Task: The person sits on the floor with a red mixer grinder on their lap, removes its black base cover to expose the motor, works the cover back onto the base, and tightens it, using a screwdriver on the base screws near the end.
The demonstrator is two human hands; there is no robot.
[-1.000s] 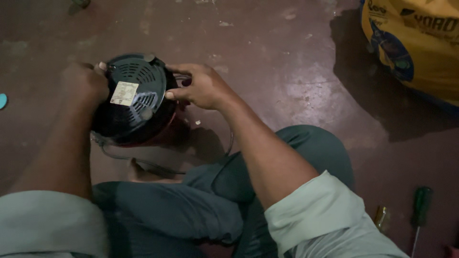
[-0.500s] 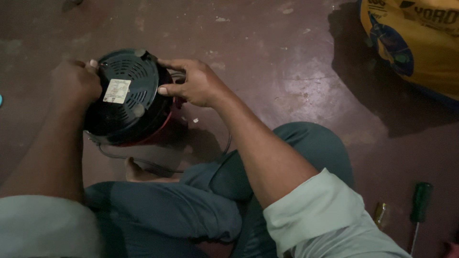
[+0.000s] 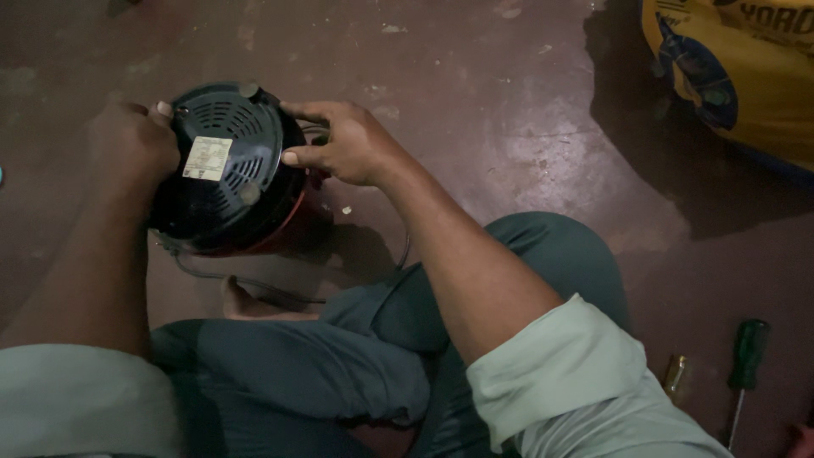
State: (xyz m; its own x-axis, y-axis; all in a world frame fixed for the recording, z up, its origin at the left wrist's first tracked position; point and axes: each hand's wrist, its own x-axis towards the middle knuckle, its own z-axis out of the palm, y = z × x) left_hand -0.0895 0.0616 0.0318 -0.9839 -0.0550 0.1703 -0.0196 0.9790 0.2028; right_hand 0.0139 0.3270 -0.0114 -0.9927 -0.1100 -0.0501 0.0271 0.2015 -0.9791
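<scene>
- The person sits cross-legged on the dark floor with a round appliance base held up in front of the knees, tipped so its black vented underside faces the camera.
- The left hand is wrapped around the left rim, fingers curled over the edge, so it's closed on the base and carrying most of the weight.
- The right hand grips the right rim, thumb pressed on the bottom plate's edge and fingers hooked behind. Also holding, not open.
- A pale rectangular label sits near the middle of the plate, with vent slots around it and a red body showing underneath.
- A thin cord trails from the bottom of the base toward the person's leg, lying loose on the floor.
- Doing this well, judging from the grip: keep both hands on opposite sides so it doesn't roll, and keep the plate angled toward the light, because it's pretty dim here.
- Worth watching that the cord doesn't get pinned under the knee.
- A green-handled screwdriver lies on the floor by the right thigh, well apart from both hands, with a small yellowish tool just beside it.
- A yellow sack sits at the top right, far from the work.
</scene>
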